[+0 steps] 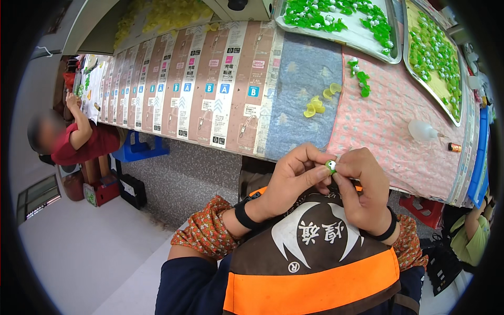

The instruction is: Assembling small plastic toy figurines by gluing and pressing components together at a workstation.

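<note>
So both hands are busy, middle of the frame, just below the table edge. The left hand (302, 181) has thumb and fingers pinched on one side of a small green-and-white piece (331, 166), and the right hand (362, 191) pinches the other side. It's basically sandwiched between fingertips. The white bit with the dark dot looks up at the camera; fingers cover too much for me to tell the long axis.

Just above that, some curved yellow pieces (318, 105) lie loose on the blue cloth (299, 68), and a short string of green pieces (361, 79) sits on the pink cloth (367, 126). Further right there's a white squeeze bottle (421, 130) on its side, thin nozzle pointing right.

Containers: the pale tray (362, 34) at top right of centre holds loads of green pieces with white dotted balls, with some bare bottom showing. The yellowish tray (431, 96) in the upper right is thickly scattered with similar ones. Way over at left, a person in red (86, 142) works at the same table.
</note>
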Demonstrator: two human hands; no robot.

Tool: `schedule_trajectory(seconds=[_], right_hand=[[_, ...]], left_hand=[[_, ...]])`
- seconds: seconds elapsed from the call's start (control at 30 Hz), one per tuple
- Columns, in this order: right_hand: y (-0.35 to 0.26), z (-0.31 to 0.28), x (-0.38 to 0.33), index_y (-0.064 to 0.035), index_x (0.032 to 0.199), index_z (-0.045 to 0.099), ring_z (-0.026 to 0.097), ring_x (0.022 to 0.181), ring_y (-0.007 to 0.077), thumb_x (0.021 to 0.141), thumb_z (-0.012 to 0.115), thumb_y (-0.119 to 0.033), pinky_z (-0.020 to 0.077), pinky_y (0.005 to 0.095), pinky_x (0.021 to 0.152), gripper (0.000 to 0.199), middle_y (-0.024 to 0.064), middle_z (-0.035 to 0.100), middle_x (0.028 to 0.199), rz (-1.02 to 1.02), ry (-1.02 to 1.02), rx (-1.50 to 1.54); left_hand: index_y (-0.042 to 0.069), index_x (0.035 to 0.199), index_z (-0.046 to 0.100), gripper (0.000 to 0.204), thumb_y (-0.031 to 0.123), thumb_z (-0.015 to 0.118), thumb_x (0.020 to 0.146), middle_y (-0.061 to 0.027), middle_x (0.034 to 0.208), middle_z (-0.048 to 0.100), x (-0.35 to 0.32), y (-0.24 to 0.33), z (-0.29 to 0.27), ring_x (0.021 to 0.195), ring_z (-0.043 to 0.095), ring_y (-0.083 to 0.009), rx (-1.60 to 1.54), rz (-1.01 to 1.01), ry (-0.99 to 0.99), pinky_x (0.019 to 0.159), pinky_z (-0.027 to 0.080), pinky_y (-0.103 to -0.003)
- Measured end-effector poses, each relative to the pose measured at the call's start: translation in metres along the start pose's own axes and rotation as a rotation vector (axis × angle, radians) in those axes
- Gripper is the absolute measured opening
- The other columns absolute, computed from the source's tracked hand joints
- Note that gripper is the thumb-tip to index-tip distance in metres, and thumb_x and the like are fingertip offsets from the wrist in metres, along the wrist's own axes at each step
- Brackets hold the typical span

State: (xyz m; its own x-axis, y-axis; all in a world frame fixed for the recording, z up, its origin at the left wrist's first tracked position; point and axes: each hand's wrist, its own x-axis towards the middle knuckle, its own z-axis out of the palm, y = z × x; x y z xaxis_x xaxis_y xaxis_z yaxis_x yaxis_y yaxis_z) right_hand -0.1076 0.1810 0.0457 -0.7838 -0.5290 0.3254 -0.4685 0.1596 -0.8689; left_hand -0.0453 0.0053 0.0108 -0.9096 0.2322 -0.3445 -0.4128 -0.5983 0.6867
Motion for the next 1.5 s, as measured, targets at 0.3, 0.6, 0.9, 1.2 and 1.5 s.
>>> schedule_trajectory(seconds=[0.3, 0.6, 0.9, 1.2, 1.5], right_hand=[[0.008, -0.007, 0.000, 0.0020, 0.102, 0.062, 0.064, 0.081, 0.0111, 0.091, 0.064, -0.003, 0.0490, 0.0254, 0.070, 0.012, 0.0078, 0.065, 0.090, 0.520, -0.085, 0.357], [0.005, -0.023, 0.012, 0.0024, 0.104, 0.063, 0.059, 0.081, 0.0065, 0.095, 0.063, -0.008, 0.0482, 0.0219, 0.072, 0.014, 0.0036, 0.067, 0.093, 0.732, -0.193, 0.592], [0.004, -0.014, 0.008, 0.0003, 0.102, 0.063, 0.051, 0.072, 0.0022, 0.090, 0.067, -0.004, 0.0428, 0.0195, 0.062, 0.013, 0.0000, 0.064, 0.087, 0.645, -0.108, 0.427], [0.003, -0.014, 0.008, -0.0020, 0.099, 0.062, 0.050, 0.068, 0.0052, 0.084, 0.068, 0.000, 0.0412, 0.0206, 0.058, 0.016, 0.0019, 0.055, 0.087, 0.498, -0.154, 0.236], [-0.002, -0.012, 0.006, -0.0021, 0.098, 0.060, 0.051, 0.067, 0.0065, 0.084, 0.066, 0.001, 0.0416, 0.0224, 0.057, 0.015, 0.0031, 0.056, 0.087, 0.503, -0.196, 0.213]], left_hand=[[0.007, 0.106, 0.051, 0.020, 0.026, 0.054, 0.103, -0.0044, 0.098, 0.059, 0.001, 0.011, 0.002, 0.084, 0.060, -0.0094, -0.117, -0.181, 0.036, 0.072, 0.059, -0.028], [0.006, 0.120, 0.047, 0.024, 0.023, 0.052, 0.104, -0.0080, 0.103, 0.061, 0.001, 0.020, 0.007, 0.092, 0.064, -0.0147, 0.015, -0.139, 0.058, 0.077, 0.061, -0.034], [0.004, 0.121, 0.046, 0.024, 0.014, 0.055, 0.101, -0.0106, 0.106, 0.061, 0.001, 0.015, 0.005, 0.094, 0.065, -0.0164, -0.002, -0.066, 0.064, 0.078, 0.062, -0.034], [0.002, 0.117, 0.047, 0.021, 0.013, 0.054, 0.102, -0.0125, 0.109, 0.062, 0.000, 0.017, 0.006, 0.097, 0.067, -0.0181, 0.142, -0.026, 0.067, 0.078, 0.062, -0.033], [0.002, 0.111, 0.048, 0.015, 0.012, 0.055, 0.101, -0.0128, 0.105, 0.064, 0.000, 0.017, 0.000, 0.093, 0.068, -0.0183, 0.099, -0.106, 0.062, 0.076, 0.062, -0.032]])
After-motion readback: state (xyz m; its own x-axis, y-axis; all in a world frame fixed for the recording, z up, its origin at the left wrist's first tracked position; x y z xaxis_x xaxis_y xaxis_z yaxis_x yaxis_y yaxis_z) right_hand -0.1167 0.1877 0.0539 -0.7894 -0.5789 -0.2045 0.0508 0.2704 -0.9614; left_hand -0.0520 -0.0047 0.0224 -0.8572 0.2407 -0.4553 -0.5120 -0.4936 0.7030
